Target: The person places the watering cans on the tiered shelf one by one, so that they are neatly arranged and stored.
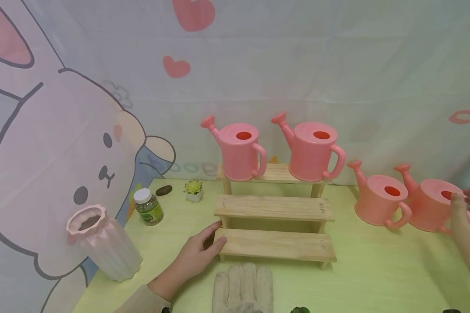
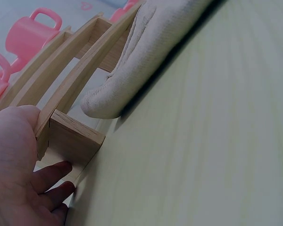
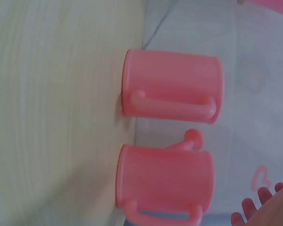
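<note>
My left hand [image 1: 197, 252] grips the left end of a three-step wooden stand [image 1: 274, 243]. In the left wrist view its thumb [image 2: 26, 115] lies over the lowest board and the other fingers reach below, beside the leg. At the far right, my right hand [image 1: 466, 221] is near the handle of the rightmost pink watering can [image 1: 427, 208]. The right wrist view shows that hand [image 3: 273, 207] apart from the can, fingers spread and holding nothing. A second watering can [image 1: 376, 204] stands left of it. Two more, left [image 1: 239, 154] and right [image 1: 311, 152], stand on the top step.
A beige work glove [image 1: 243, 287] lies before the stand. Leftward are a pale pink ribbed vase [image 1: 113, 252], a white-lidded jar [image 1: 150, 213], a dark stone [image 1: 163, 190] and a small potted succulent [image 1: 194, 193]. A printed cloth [image 1: 337, 52] hangs behind the table.
</note>
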The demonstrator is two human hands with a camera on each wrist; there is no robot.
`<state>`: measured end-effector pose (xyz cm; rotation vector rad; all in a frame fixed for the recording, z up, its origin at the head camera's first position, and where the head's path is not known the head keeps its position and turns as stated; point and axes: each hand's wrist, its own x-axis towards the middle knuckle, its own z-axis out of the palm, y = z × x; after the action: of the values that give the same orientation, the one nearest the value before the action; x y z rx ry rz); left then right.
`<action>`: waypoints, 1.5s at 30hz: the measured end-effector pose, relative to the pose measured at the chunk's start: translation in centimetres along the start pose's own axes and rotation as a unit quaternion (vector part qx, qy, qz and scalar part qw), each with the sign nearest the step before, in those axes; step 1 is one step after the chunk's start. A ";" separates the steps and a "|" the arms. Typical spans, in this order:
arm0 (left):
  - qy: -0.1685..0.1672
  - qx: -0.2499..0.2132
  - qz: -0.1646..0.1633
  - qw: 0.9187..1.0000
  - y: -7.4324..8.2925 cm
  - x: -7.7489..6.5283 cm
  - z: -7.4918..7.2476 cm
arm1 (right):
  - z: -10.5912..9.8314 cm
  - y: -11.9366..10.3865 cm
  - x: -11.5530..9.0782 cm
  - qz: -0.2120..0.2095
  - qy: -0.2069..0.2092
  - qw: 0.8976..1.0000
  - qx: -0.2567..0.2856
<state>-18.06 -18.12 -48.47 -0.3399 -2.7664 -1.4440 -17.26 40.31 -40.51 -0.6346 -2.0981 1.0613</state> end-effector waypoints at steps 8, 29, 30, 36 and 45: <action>-0.003 -0.002 0.004 1.000 -0.1 0.0 -0.1 | -0.1 3.5 0.8 0.058 0.032 0.997 -0.038; -0.008 -0.003 0.011 1.000 -0.1 0.0 -0.1 | 0.5 9.0 1.4 0.088 -0.023 0.995 0.032; -0.008 -0.004 0.010 1.000 -0.1 0.0 0.0 | 0.5 9.1 1.5 0.098 -0.024 0.995 0.028; -0.008 -0.002 0.014 1.000 0.0 0.1 0.0 | 1.4 9.7 1.6 0.019 -0.008 0.998 0.056; -0.009 0.003 0.014 1.000 -0.3 0.1 -0.1 | 2.2 10.3 1.4 0.046 0.000 0.999 0.001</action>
<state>-18.22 -18.31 -48.61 -0.3930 -2.7673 -1.4348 -18.67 45.83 -49.52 -0.7374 -2.0852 1.1133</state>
